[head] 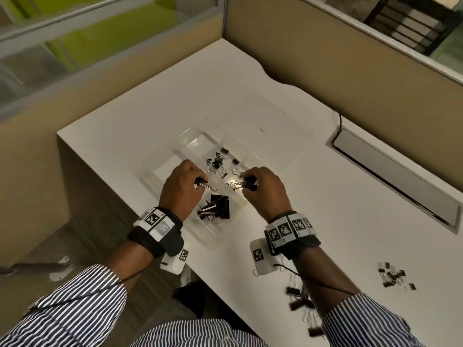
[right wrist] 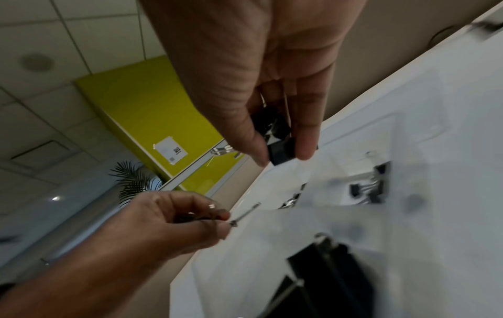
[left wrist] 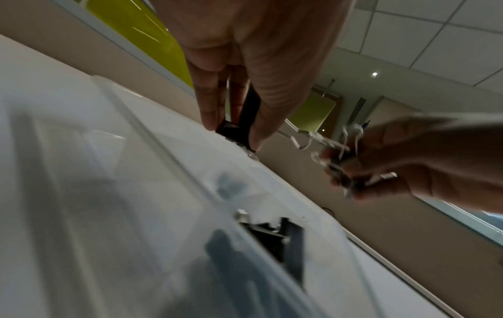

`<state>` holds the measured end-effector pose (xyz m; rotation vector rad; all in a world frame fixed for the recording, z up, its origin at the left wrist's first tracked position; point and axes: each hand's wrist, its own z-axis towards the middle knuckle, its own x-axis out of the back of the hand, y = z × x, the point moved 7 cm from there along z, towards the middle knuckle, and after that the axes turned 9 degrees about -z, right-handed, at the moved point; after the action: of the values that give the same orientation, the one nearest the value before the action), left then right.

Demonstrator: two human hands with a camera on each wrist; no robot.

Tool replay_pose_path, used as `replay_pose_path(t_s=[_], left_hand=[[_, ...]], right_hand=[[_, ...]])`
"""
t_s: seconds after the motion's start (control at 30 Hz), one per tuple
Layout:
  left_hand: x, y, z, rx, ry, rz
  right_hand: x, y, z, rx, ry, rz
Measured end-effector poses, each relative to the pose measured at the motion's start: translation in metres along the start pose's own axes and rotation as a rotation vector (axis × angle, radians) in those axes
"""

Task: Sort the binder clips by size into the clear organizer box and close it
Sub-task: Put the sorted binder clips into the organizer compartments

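Note:
The clear organizer box (head: 160,156) lies open on the white desk, its lid (head: 270,126) flat behind it. Large black binder clips (head: 218,209) fill the near compartment, and small clips (head: 216,159) lie in a farther one. My left hand (head: 184,184) hovers over the box, pinching a black binder clip (left wrist: 242,127) with its wire handles sticking out. My right hand (head: 260,186) holds a bunch of medium binder clips (right wrist: 280,148) over the box's right side. In the right wrist view the left hand (right wrist: 190,219) shows the clip's handle between its fingertips.
Loose small clips (head: 393,274) lie on the desk at the right. More medium clips (head: 300,299) lie near the front edge under my right forearm. A cable tray (head: 395,176) is sunk into the desk at the right. Partition walls (head: 325,53) close off the back.

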<state>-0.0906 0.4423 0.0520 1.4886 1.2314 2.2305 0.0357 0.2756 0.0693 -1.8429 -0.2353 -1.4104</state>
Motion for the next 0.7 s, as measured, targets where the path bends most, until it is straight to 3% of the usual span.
replay_pose_path(t_s=[0.17, 0.3, 0.53, 0.7], left_hand=[[0.001, -0.041, 0.009, 0.030, -0.093, -0.012], [0.009, -0.053, 0.006, -0.043, -0.183, 0.009], [0.023, -0.064, 0.001, -0.074, -0.155, 0.026], [0.005, -0.054, -0.003, -0.079, -0.201, 0.034]], right_hand=[[-0.032, -0.056, 0.036, 0.053, -0.053, 0.017], [-0.057, -0.076, 0.052, 0.065, -0.100, -0.025], [-0.086, -0.081, 0.056, 0.112, -0.213, -0.131], [-0.064, -0.056, 0.049, 0.110, -0.119, -0.149]])
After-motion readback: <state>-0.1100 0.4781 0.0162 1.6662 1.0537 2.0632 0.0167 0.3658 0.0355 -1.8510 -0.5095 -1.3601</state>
